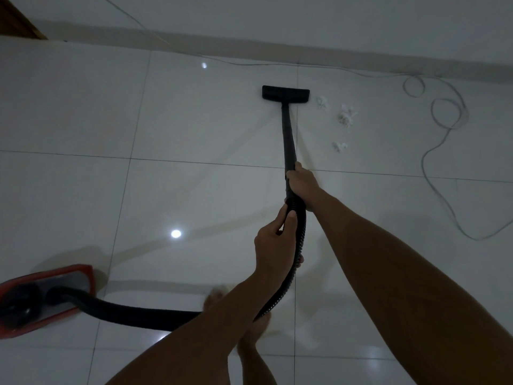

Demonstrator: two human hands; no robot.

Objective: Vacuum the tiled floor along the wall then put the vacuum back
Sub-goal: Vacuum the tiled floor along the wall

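So the whole thing here comes down to one sideways offset. The floor head [286, 94] is planted flat on the tiled floor [194, 129], short of the wall [361, 29], with its wide bar running roughly parallel to the skirting. The wand [288, 134] runs from it almost straight back toward the person, so the long axis points at the wall, not along it.

The right hand [301, 186] is wrapped tight around the wand's lower end, the nearer of the two to the floor head. The left hand [276, 244] is closed around the ribbed hose [297, 245] just behind it, thumb laid up along the hose. Nothing is held loose; both grips look firm.

The bits to be picked up, three clumps of white debris [345, 115], are lying just to the right of the head and the wand, the closest clump nearly touching the head's right end. So a sweep to the right is probably what's needed, steered mostly by the right hand since it's out front.

One thing to be watched: the thin grey cable [447, 112] is looped on the floor further right, past the debris, and could get sucked in or snagged.

The red canister [44, 298] is parked well back on the left, hose trailing to it.
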